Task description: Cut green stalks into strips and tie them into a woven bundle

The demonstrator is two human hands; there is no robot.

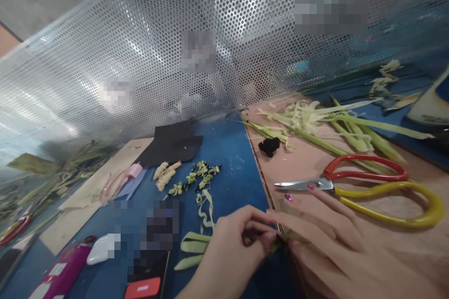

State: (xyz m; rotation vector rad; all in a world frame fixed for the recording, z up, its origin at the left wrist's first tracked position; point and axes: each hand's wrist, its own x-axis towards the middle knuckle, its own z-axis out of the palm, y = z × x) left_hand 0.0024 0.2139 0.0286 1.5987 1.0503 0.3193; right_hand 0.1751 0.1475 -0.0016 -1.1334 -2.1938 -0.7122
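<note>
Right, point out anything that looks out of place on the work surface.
The black, crumpled clump on the pinkish board looks a bit odd: it is dark and bunched up near the pale-green strips.

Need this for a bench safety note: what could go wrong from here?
The right hand has a fingertip at the blades of the scissors in this view, so a slip might nick it. The left hand is close beside the pale green strips; moving it could shift or crumple them.

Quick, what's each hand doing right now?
Left hand: closed, pinching a green strip.
Right hand: at the same strip; whether it grips cannot be told.
</note>
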